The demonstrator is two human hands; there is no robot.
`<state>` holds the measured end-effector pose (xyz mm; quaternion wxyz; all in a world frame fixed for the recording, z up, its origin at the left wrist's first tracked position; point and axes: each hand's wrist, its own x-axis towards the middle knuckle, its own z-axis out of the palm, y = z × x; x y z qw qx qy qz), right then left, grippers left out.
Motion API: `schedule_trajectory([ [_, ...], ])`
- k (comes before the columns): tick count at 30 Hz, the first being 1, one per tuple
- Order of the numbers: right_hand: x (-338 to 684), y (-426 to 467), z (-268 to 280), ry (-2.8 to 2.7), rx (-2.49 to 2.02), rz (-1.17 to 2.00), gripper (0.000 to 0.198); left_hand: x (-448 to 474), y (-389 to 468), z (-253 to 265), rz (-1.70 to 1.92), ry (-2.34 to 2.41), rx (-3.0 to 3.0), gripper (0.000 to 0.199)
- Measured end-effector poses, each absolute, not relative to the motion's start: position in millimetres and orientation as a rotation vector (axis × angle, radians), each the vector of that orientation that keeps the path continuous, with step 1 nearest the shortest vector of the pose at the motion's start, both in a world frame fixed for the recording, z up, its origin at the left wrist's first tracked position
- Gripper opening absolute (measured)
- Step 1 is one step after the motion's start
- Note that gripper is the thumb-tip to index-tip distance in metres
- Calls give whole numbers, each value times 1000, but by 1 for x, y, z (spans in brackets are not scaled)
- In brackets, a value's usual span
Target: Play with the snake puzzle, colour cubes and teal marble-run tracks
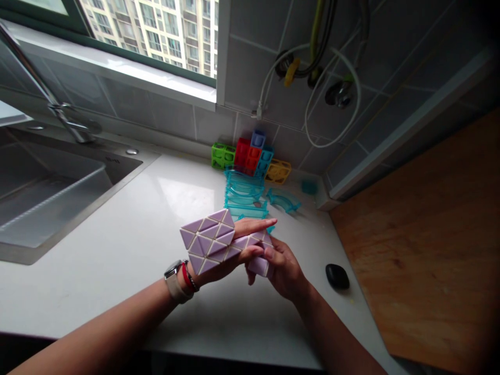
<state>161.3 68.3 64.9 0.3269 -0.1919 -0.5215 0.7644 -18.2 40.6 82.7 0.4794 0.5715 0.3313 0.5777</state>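
Over the middle of the white countertop [133,245], both hands have hold of a lilac snake puzzle [214,237]. The L hand [228,266] is partly open: its fingers are stretched almost straight along the far side, its thumb lies nearer, and the puzzle is kept btw. them. The R hand [288,271] is more closed, w/ thumb and bent fingers around the short end; some fingertips are hidden, so I can't tell how tight is the grip. As I judge, the step in hand is a fold or twist of this end against the broad part. A next turn would prob. call for a steady L hand, w/ the R hand rotating one joint only.

Re. materials: the puzzle looks like smooth, hard plastic, made of many triangular wedges w/ whitish edges; one part is broad and flat, the other narrow like a neck. Behind it lie turquoise track pcs. [244,188], translucent, some curved. Near the grey wall tiles [211,122] stand small openwork blocks [223,156] in green, red, blue, yellow etc. The countertop is slightly glossy; a black rounded object [337,277] sits well apart on the R side.
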Motion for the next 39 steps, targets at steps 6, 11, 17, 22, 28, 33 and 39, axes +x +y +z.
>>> schedule_trajectory([
  [6,162,67,67,-1650,-716,1636,24,-12,45,62,1435,767,1335,41],
  [11,161,66,70,-1977,-787,814,23,-11,47,66,1508,786,1399,38],
  [17,166,68,73,-2110,-773,581,38,-13,48,79,1556,806,1312,40],
  [22,168,70,69,-1858,-834,762,36,-13,50,80,1522,767,1215,44],
  [28,164,74,62,-1414,-706,1624,48,-7,50,82,1429,559,1127,35],
  [33,161,69,71,-1424,-679,1638,37,-2,49,74,1322,492,876,39],
  [39,165,71,69,-1428,-669,1597,39,-3,49,74,1309,420,798,33],
])
